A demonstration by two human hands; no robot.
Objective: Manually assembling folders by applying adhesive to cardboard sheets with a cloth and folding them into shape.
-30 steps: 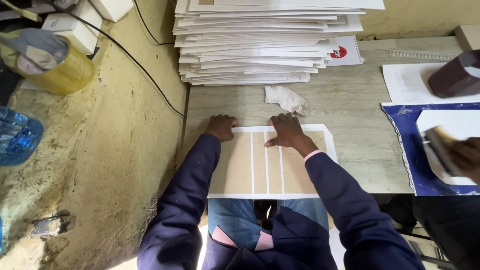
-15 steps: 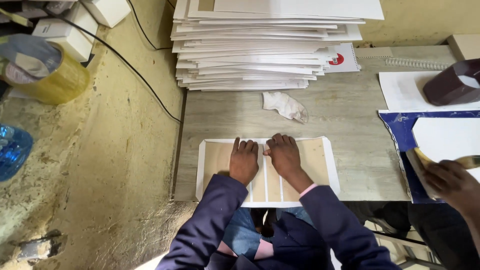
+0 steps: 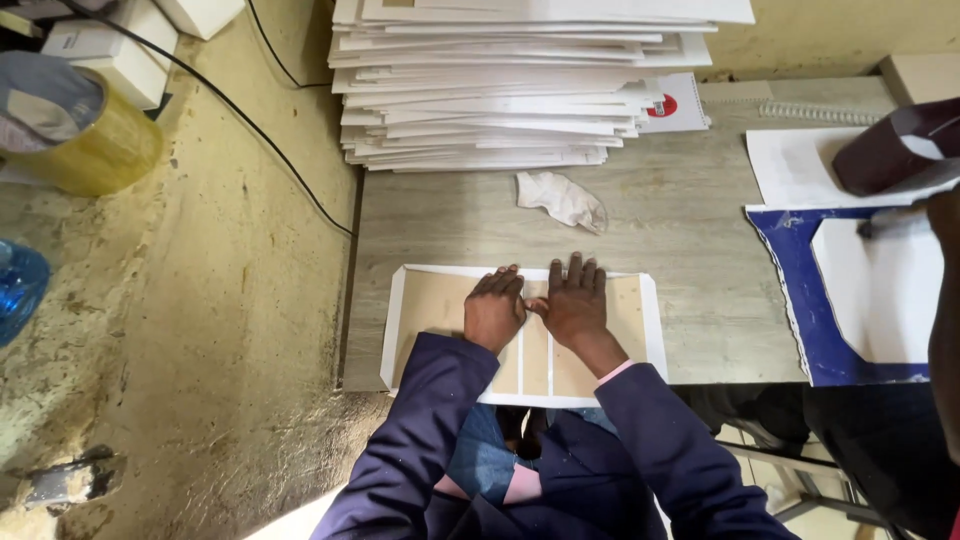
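Observation:
A flat book-cover board [image 3: 430,305], tan panels on white paper with narrow white gaps, lies at the near edge of the grey table [image 3: 690,230]. My left hand [image 3: 493,308] and my right hand [image 3: 573,300] press flat on its middle, side by side, fingers pointing away from me. Both palms rest on the centre strips; neither hand holds anything.
A tall stack of white boards [image 3: 500,90] fills the far table. A crumpled white cloth [image 3: 562,198] lies in front of it. At right, another person's arm [image 3: 945,300] works over a blue-edged sheet [image 3: 800,300]. A yellow tub [image 3: 75,130] and a black cable [image 3: 250,120] are on the floor at left.
My hands slid from the board's far edge to its middle and came together, fingers now closer. The other person's hand at right shifted.

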